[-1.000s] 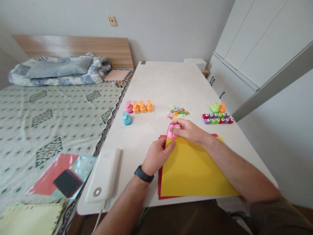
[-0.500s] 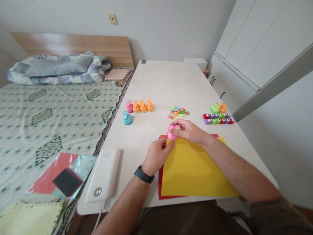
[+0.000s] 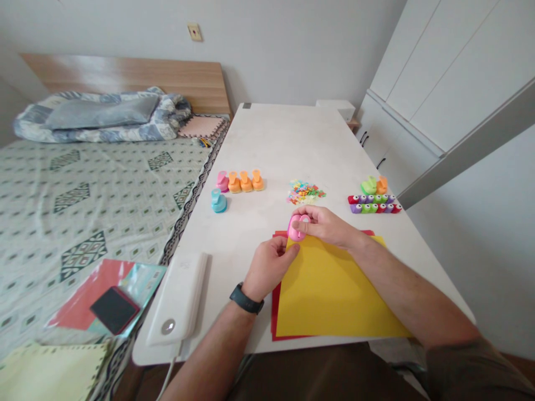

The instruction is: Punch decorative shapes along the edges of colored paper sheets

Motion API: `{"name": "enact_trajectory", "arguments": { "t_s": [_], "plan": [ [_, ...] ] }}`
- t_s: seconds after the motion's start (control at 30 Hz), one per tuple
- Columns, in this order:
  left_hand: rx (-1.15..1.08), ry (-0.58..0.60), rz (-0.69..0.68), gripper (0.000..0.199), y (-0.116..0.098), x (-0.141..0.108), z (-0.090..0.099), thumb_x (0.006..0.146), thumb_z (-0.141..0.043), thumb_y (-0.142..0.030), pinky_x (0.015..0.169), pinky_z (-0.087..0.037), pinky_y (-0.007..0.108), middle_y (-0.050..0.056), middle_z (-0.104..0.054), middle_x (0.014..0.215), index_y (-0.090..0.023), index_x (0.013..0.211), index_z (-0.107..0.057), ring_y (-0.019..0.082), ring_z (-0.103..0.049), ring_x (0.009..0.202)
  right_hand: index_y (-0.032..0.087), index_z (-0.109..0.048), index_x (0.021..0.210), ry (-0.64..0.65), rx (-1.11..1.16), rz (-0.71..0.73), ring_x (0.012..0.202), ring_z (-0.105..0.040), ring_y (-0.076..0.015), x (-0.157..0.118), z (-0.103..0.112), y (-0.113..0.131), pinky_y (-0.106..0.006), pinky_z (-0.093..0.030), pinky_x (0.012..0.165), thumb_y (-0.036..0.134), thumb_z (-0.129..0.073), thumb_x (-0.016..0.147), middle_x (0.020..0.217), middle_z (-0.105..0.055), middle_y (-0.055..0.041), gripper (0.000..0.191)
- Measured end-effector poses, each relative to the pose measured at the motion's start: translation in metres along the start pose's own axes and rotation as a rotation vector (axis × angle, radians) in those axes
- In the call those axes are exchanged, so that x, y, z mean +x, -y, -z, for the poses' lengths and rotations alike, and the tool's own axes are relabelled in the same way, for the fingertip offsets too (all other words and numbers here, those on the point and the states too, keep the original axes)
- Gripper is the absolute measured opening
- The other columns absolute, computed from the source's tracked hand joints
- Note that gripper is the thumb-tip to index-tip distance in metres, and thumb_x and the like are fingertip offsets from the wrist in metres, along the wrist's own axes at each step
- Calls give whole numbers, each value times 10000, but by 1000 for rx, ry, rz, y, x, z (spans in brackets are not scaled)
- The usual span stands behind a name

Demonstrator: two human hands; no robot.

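Observation:
Fingers of my right hand (image 3: 324, 225) wrap round a pink craft paper punch (image 3: 296, 229), with the thumb on its lever. The punch sits at the upper left corner of a yellow sheet of paper (image 3: 334, 292). My left hand (image 3: 270, 264) pinches that sheet's left edge just below the punch, thumb on top and fingers partly hidden beneath. Red paper (image 3: 276, 312) lies under the yellow sheet and shows along its left and top edges. Beyond the punch is a pile of small multicoloured paper cutouts (image 3: 306, 192).
At the left stand a blue punch (image 3: 218, 201) and a row of pink and orange punches (image 3: 240, 182). Several small punches (image 3: 374, 204) sit at the right. A white device (image 3: 178, 301) with a cord lies at the table's (image 3: 284, 139) near left. A phone (image 3: 114, 310) rests on the bed.
Both hands, the pink punch and the yellow paper hold almost the same place. The whole view has shifted very slightly.

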State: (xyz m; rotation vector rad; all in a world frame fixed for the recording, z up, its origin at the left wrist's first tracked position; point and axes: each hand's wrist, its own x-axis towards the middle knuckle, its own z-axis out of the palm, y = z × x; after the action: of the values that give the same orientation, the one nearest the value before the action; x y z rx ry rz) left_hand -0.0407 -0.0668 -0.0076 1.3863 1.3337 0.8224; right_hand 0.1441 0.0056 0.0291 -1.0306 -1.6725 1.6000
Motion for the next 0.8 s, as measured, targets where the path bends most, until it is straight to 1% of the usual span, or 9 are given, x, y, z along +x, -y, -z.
{"name": "enact_trajectory", "arguments": {
  "t_s": [0.13,0.37,0.53,0.67,0.8],
  "plan": [
    [-36,3,11,326,0,0,-1,865,-639,-471,506,-303,229,-28,-527,654,-166,758,-594,105,-438,564,169,-655,1084,5,11,6,819,-586,-160,0,1,-4,-287,-458,738,483,-769,832,912,-652,-28,419],
    [-17,-5,-1,313,4,0,-1,877,-634,-459,510,-287,227,-14,-537,681,-153,817,-639,108,-438,589,164,-651,1070,-9,22,-14,822,-601,-162,0,0,1,-284,-471,753,488,-806,789,907,-659,-28,456],
    [1,-13,-9,317,3,0,-1,878,-633,-451,506,-263,229,-26,-480,654,-151,776,-622,99,-395,579,158,-651,1038,-27,35,-32,811,-610,-167,2,-1,5,-296,-477,748,484,-833,756,915,-671,-44,468],
    [10,-2,-16,317,2,1,0,889,-616,-455,514,-266,229,-27,-483,666,-155,787,-617,99,-397,588,159,-651,1020,-46,49,-29,792,-613,-165,3,-2,3,-300,-478,728,482,-838,750,903,-679,-45,460],
    [28,3,-11,329,2,1,0,888,-616,-461,511,-263,229,-35,-460,654,-162,757,-573,94,-376,580,160,-651,997,-40,41,-25,768,-614,-160,4,-2,0,-298,-475,706,467,-844,748,892,-686,-43,439]
  ]
}}
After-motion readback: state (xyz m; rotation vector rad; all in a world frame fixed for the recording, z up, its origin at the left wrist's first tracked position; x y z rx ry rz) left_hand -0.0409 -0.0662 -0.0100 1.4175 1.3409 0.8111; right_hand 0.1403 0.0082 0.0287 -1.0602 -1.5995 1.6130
